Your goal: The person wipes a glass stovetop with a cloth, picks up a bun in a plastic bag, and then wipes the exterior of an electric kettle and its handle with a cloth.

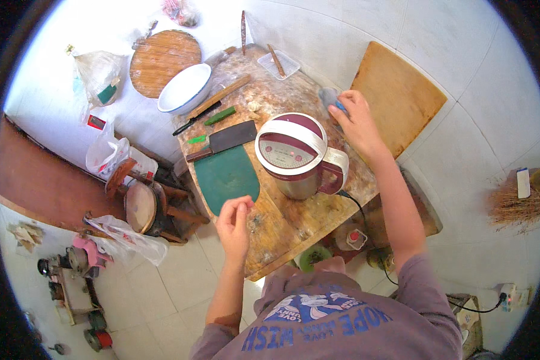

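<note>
On the floury wooden table stands a soymilk maker, steel below with a white and maroon lid and a side handle. Beyond it, my right hand is closed on a small grey and blue item, held near the far right edge; its kind is unclear. My left hand hovers at the near edge of a green mat, thumb and fingers drawn together, with nothing visible in them. A cleaver lies across the mat's far end, its dark handle to the left.
A white basin, a round board and a rolling pin are at the back. A clear tray sits in the far corner. A large board leans on the right wall. The black cord hangs off the table's right side.
</note>
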Tool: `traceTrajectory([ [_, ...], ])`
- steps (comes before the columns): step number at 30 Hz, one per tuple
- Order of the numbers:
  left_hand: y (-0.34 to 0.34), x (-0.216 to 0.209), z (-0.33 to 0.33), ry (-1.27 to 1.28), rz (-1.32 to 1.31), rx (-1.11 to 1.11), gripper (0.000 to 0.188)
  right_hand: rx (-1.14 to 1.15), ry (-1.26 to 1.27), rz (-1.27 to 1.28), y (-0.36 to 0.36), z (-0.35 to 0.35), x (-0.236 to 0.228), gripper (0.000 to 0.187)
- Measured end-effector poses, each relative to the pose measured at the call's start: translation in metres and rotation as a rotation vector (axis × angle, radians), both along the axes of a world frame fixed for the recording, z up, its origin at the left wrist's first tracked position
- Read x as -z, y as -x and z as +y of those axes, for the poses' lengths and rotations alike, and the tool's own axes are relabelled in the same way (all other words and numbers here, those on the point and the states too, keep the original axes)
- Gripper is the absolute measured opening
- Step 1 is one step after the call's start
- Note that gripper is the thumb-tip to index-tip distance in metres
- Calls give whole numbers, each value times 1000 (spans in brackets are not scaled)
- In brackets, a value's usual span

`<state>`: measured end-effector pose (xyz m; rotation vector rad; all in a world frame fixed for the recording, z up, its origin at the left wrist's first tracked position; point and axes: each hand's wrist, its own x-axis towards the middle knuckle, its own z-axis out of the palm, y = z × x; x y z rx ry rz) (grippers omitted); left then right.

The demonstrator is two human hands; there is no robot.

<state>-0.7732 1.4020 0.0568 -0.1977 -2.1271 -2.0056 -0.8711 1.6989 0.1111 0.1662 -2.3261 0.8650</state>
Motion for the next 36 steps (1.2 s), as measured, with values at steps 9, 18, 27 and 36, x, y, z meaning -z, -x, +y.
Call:
traceTrajectory([
  [9,114,-93,48,738,672,149,24,-510,-133,-241,82,-41,0,26],
  [18,139,-100,70,985,535,471,23,-551,-188,-337,33,-6,-11,21],
  [27,142,-101,69,933,615,514,28,-729,-202,-313,60,-18,-19,20],
  [36,136,-103,74,941,543,450,23,-714,-97,-214,110,-46,11,21],
])
